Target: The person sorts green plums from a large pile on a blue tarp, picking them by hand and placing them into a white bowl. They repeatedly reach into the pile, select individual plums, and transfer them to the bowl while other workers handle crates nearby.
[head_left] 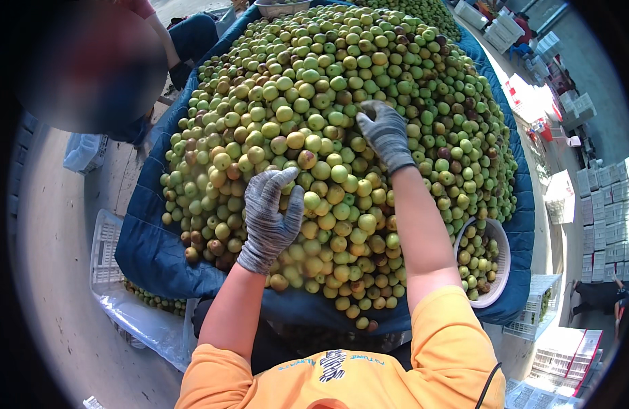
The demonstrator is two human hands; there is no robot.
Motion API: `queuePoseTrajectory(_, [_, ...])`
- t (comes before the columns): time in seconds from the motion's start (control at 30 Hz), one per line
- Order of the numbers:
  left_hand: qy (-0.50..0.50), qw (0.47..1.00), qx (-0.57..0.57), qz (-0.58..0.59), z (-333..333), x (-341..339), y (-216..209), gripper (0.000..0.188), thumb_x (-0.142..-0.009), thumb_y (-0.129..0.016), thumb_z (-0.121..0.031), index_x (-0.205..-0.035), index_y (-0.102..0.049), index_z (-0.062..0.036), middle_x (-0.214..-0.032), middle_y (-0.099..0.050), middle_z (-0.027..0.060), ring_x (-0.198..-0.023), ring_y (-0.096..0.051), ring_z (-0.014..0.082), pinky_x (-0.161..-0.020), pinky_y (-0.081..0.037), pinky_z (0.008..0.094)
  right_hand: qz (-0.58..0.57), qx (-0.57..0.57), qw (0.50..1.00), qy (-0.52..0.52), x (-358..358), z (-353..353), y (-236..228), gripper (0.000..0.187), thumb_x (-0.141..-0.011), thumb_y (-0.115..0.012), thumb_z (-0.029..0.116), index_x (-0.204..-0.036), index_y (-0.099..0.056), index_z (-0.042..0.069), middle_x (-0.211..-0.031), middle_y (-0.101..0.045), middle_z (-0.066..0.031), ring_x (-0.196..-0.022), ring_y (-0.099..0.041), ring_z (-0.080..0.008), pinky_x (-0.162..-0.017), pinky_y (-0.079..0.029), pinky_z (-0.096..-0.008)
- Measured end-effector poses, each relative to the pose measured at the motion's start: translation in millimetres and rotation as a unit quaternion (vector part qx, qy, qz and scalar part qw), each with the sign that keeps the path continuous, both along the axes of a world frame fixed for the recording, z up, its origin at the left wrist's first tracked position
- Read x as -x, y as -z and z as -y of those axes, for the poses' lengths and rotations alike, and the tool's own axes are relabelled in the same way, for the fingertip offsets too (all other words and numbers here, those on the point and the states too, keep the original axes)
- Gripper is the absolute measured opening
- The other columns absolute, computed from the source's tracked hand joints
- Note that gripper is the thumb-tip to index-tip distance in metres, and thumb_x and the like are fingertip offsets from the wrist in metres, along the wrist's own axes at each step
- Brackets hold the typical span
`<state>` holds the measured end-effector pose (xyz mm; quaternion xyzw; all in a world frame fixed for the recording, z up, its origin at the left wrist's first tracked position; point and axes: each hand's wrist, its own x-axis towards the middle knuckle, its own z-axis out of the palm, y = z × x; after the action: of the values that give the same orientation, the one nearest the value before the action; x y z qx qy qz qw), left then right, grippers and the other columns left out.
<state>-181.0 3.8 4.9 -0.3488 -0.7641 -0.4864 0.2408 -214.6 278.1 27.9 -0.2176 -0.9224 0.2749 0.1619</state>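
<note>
A large heap of small round fruit, green to yellow with some reddish-brown patches, looks like jujubes. It is piled on a blue quilted cloth. Both my hands wear grey knit gloves. At the near left of the heap, my left hand is over the fruit, fingers bent and thumb apart, with no fruit visible between them. Farther forward and to the right, my right hand reaches into the heap. Its thumb and forefinger are spread and point left, touching or just above the jujubes; its other fingertips are partly hidden.
A pale plastic basket of jujubes rests at the heap's right edge. A white crate lined with clear plastic stands at left. Another person is at the far left. Stacked white crates stand on the right.
</note>
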Motion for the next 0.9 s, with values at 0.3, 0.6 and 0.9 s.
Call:
queuePoseTrajectory(0.3, [0.036,0.998,0.050,0.019,0.1,-3.1,-4.7,0.028,-0.083,-0.068,-0.004,-0.111,-0.065,-0.0048,-0.108,-0.065,0.0119,-0.106,-0.061,0.0306,-0.097,-0.047,0.0404,0.032,-0.018,0.999,-0.013,51.9,31.6,0.2,0.067,-0.086,-0.064,0.024,-0.147,-0.037,0.015,-0.137,-0.050,-0.0228,-0.125,-0.051,-0.0375,-0.109,-0.040,-0.0445])
queuePoseTrajectory(0.6, [0.057,0.997,0.036,0.032,-4.3,-6.4,-6.8,0.026,-0.085,-0.069,-0.005,-0.110,-0.065,-0.0040,-0.107,-0.066,0.0092,-0.095,-0.064,0.0199,-0.087,-0.052,0.0327,0.185,0.050,0.981,-0.008,36.7,23.8,-23.6,0.073,-0.083,-0.067,0.027,-0.146,-0.036,0.008,-0.137,-0.052,-0.0232,-0.127,-0.052,-0.0364,-0.108,-0.042,-0.0414])
queuePoseTrajectory(0.9, [0.208,0.805,-0.201,0.518,-6.6,-21.2,-12.1,0.065,-0.090,-0.070,-0.012,-0.145,-0.036,-0.0061,-0.114,-0.062,0.0101,-0.090,-0.062,0.0116,-0.079,-0.056,0.0254,0.123,0.155,0.959,-0.201,-28.5,69.6,-50.0,0.060,-0.089,-0.065,0.043,-0.136,-0.051,0.007,-0.115,-0.067,-0.0178,-0.111,-0.063,-0.0283,-0.100,-0.047,-0.0385])
